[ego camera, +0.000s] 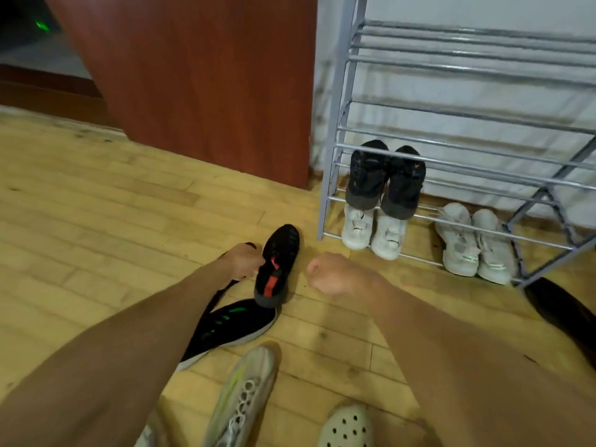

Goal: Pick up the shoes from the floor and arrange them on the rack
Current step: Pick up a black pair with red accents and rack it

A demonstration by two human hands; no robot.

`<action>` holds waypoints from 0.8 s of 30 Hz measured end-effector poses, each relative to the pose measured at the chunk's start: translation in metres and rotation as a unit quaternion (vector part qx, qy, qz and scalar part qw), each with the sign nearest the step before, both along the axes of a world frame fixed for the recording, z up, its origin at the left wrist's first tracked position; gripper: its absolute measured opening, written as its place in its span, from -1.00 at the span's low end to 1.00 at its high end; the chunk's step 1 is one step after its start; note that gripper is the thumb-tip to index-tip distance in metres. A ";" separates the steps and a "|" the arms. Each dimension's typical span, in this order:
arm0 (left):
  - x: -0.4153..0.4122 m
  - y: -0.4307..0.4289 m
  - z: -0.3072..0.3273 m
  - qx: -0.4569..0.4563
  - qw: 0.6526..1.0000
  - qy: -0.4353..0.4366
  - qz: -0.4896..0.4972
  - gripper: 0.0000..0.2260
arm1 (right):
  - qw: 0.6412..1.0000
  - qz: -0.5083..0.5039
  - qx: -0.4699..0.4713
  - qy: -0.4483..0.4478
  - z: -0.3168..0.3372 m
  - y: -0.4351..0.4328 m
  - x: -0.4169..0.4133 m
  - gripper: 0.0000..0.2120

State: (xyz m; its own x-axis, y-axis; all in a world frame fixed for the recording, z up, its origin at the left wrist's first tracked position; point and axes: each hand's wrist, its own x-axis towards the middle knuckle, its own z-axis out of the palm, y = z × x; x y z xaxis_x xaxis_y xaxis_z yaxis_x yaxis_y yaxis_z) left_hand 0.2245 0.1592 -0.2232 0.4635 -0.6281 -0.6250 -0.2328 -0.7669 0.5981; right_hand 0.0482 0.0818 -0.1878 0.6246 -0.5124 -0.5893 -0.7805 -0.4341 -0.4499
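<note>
My left hand grips the side of a black sneaker with red marks, which stands tilted on the wooden floor. A second black shoe is partly hidden behind that hand. My right hand hovers just right of the sneaker, fingers curled, holding nothing. A black sneaker with green stripes lies under my left forearm. A grey-green sneaker and a white clog lie nearer to me. The grey metal rack stands at the right with a black pair on a lower shelf.
Two white pairs sit at the rack's bottom level, one pair at the left, the other pair to the right. A brown wooden panel stands left of the rack. A dark object lies at the right edge.
</note>
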 end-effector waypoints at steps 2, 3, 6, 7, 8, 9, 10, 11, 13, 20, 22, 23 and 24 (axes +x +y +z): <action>0.000 0.006 -0.027 0.020 0.999 0.011 0.030 -0.82 | 1.000 -0.003 0.019 0.009 -0.029 0.011 0.005 -0.67; 0.000 0.008 -0.041 0.024 0.998 0.017 0.046 -0.82 | 1.000 -0.002 0.027 0.013 -0.042 0.013 0.007 -0.66; -0.003 0.010 -0.084 0.039 0.994 0.014 0.097 -0.84 | 0.999 0.010 0.035 0.025 -0.074 0.012 0.007 -0.69; -0.004 0.010 -0.098 0.042 0.991 0.023 0.125 -0.87 | 0.999 0.015 0.034 0.028 -0.081 0.010 0.006 -0.68; -0.005 0.011 -0.111 0.044 0.984 0.045 0.164 -0.84 | 0.999 0.019 0.038 0.031 -0.087 0.008 0.003 -0.65; -0.007 0.012 -0.122 0.044 0.974 0.073 0.208 -0.78 | 0.998 0.023 0.046 0.035 -0.092 0.005 -0.001 -0.62; -0.008 0.011 -0.131 0.044 0.963 0.101 0.245 -0.72 | 0.997 0.027 0.057 0.037 -0.096 0.002 -0.006 -0.58; -0.010 0.009 -0.137 0.042 0.954 0.125 0.270 -0.68 | 0.997 0.027 0.067 0.040 -0.100 -0.002 -0.012 -0.55; -0.012 0.002 -0.145 0.027 0.934 0.174 0.310 -0.63 | 0.996 0.017 0.076 0.041 -0.105 -0.012 -0.024 -0.55; -0.022 -0.014 -0.165 -0.013 0.879 0.202 0.431 -0.68 | 0.989 -0.079 0.104 0.067 -0.128 -0.026 -0.059 -0.62; -0.033 -0.011 -0.164 -0.020 0.886 0.192 0.422 -0.72 | 0.987 -0.100 0.108 0.063 -0.129 -0.024 -0.058 -0.65; -0.040 -0.009 -0.160 -0.027 0.885 0.198 0.421 -0.74 | 0.987 -0.107 0.108 0.060 -0.127 -0.022 -0.058 -0.67; -0.047 -0.007 -0.156 -0.034 0.879 0.211 0.425 -0.76 | 0.986 -0.111 0.109 0.058 -0.124 -0.019 -0.058 -0.70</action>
State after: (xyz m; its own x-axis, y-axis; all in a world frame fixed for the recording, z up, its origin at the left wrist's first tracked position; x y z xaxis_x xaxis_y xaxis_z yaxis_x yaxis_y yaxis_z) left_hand 0.1770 0.1523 -0.3789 0.5195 -0.2096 -0.8284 0.6617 -0.5147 0.5452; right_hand -0.0100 0.0624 -0.3122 0.4330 -0.4821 -0.7616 -0.8973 -0.1498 -0.4153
